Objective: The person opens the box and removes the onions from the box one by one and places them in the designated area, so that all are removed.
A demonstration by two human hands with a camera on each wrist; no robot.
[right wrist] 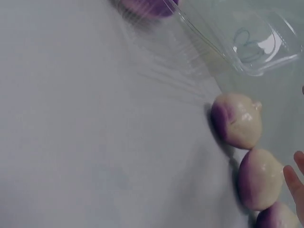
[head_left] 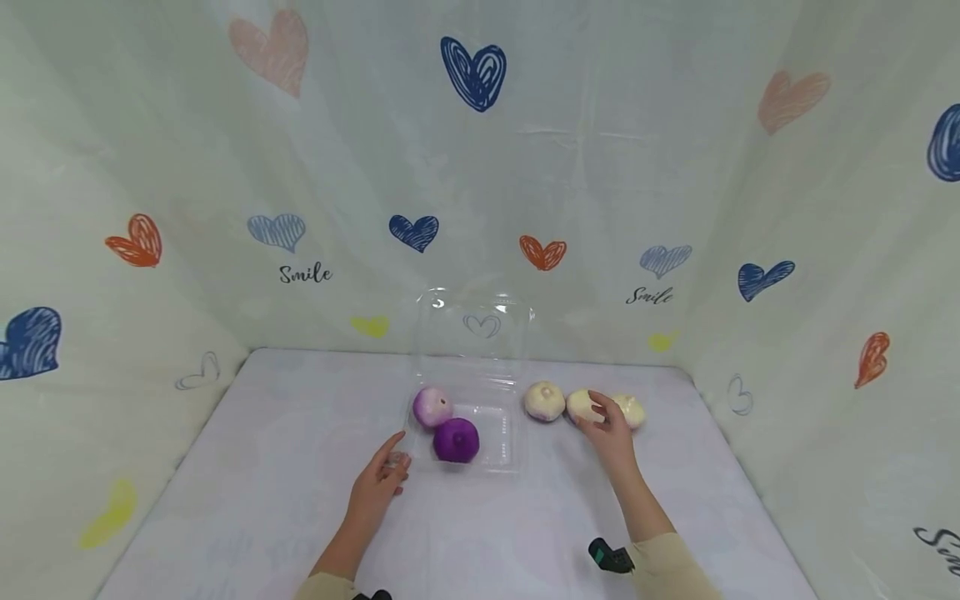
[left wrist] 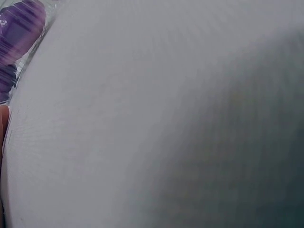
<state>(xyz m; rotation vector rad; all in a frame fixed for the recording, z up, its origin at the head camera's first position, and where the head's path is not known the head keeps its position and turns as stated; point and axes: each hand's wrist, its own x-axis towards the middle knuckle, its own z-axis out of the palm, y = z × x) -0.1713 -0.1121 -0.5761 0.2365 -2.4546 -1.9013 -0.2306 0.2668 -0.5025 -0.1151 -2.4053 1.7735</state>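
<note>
A clear plastic clamshell box (head_left: pixel 498 437) stands with its lid (head_left: pixel 472 329) raised at the back. Two purple-and-white turnips sit in its left part: a paler turnip (head_left: pixel 432 407) behind and a deep purple turnip (head_left: pixel 456 440) in front. My left hand (head_left: pixel 375 483) is at the box's left side, fingertips right at its edge. To the box's right, three cream turnips with purple undersides form a row: a left turnip (head_left: pixel 543 401), a middle turnip (right wrist: pixel 260 179) and a right turnip (head_left: pixel 632 410). My right hand (head_left: pixel 611 429) reaches over the middle one, fingers spread, fingertips close at its surface.
The white-covered table (head_left: pixel 285 450) meets a hanging curtain (head_left: pixel 360 167) printed with hearts at the back and sides. The raised lid stands close to the back curtain. A dark wrist-camera mount (head_left: pixel 611 556) sticks out from the right sleeve.
</note>
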